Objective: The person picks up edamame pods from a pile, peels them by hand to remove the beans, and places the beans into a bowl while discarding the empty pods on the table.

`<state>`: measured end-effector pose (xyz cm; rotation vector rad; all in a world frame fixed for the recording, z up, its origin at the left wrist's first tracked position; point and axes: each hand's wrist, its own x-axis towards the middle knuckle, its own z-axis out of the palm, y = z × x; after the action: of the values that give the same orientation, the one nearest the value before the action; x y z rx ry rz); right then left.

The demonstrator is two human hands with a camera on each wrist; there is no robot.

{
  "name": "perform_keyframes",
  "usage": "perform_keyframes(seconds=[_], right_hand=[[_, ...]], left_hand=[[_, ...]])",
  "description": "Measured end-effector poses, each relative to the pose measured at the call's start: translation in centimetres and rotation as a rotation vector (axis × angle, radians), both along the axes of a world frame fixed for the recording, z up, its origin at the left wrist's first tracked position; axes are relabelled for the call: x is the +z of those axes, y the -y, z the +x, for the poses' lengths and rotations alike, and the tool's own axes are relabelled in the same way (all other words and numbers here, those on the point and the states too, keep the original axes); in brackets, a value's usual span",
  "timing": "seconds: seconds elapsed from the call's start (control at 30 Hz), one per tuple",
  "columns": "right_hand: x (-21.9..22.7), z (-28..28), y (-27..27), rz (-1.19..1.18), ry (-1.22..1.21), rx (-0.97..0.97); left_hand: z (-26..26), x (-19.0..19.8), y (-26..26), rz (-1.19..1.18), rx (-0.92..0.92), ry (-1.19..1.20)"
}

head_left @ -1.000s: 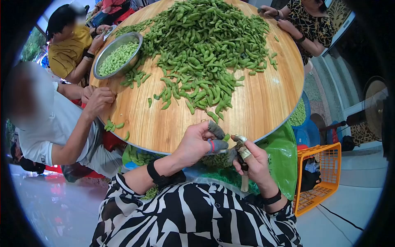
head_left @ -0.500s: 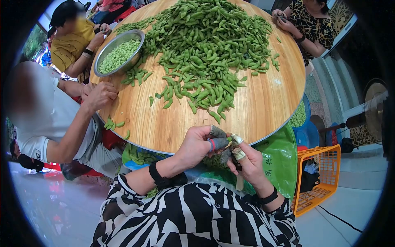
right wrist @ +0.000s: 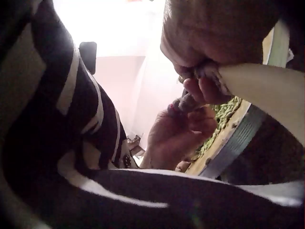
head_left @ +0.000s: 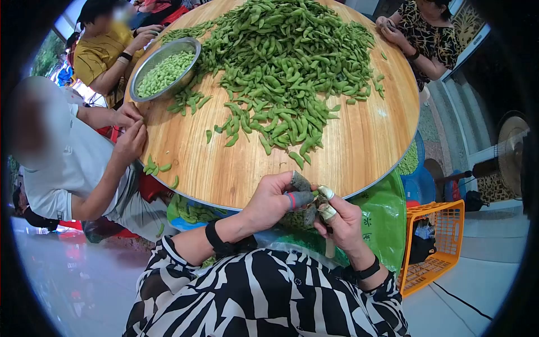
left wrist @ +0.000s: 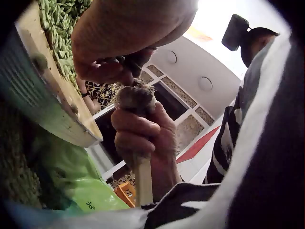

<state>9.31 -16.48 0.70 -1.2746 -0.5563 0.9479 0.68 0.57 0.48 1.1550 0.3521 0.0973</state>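
In the head view my left hand (head_left: pixel 268 197) is just past the table's near edge, its thumb and index fingertip in grey covers, a red band on one. These fingertips pinch a small green soybean pod (head_left: pixel 315 194), mostly hidden between the hands. My right hand (head_left: pixel 345 222), with pale wrapping on its thumb and a finger, meets it fingertip to fingertip. Its lower fingers curl round a tool with a flat pale handle (left wrist: pixel 143 183), which sticks out below the fist. The tool's other end is hidden by the dark-covered fingers.
A large heap of soybean pods (head_left: pixel 286 62) covers the far half of the round wooden table (head_left: pixel 370 140). A metal bowl (head_left: pixel 192 67) of shelled beans stands at left. Other people sit around the table. A green bag (head_left: pixel 382 213) and an orange crate (head_left: pixel 429 275) are at right.
My hands have come together, and the pod that stuck out from the left fingertips is now mostly hidden between them. The person in white has shifted both hands at the table edge.
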Motion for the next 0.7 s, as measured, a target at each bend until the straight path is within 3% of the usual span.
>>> perform_keyframes(seconds=[0.07,0.13,0.17,0.23,0.27,0.33,0.43,0.57,0.63,0.7], right_hand=[[-0.1,0.2,0.0,-0.004,0.000,-0.001],[-0.4,0.5,0.0,0.030,0.008,0.020],[-0.3,0.7,0.1,0.030,0.007,0.020],[0.0,1.0,0.2,-0.001,0.195,0.083],[-0.3,1.3,0.1,0.000,0.194,0.084],[-1.3,1.8,-0.4,0.141,0.927,0.012],[-0.9,1.4,0.1,0.085,0.782,-0.005],[-1.0,1.6,0.5,0.052,0.748,-0.023],[-0.7,1.7,0.7,-0.034,0.806,0.042],[-0.9,2.2,1.0,-0.001,0.829,0.120]], left_hand=[[0.1,0.0,-0.3,-0.032,-0.011,-0.019],[0.1,-0.3,-0.8,-0.278,-0.099,-0.086],[0.1,-0.6,-0.9,-0.278,-0.099,-0.087],[0.0,-0.9,-0.9,-0.542,-0.141,-0.119],[0.1,-1.0,-0.8,-0.542,-0.140,-0.120],[0.1,-1.0,-0.7,-0.407,-0.131,-0.130],[0.3,-0.9,-0.2,-0.254,-0.137,-0.165],[0.5,-1.1,-0.4,-0.322,-0.186,-0.184],[0.4,-1.5,-0.7,-0.398,-0.268,-0.241],[0.3,-0.9,-1.1,-0.312,-0.324,-0.269]])
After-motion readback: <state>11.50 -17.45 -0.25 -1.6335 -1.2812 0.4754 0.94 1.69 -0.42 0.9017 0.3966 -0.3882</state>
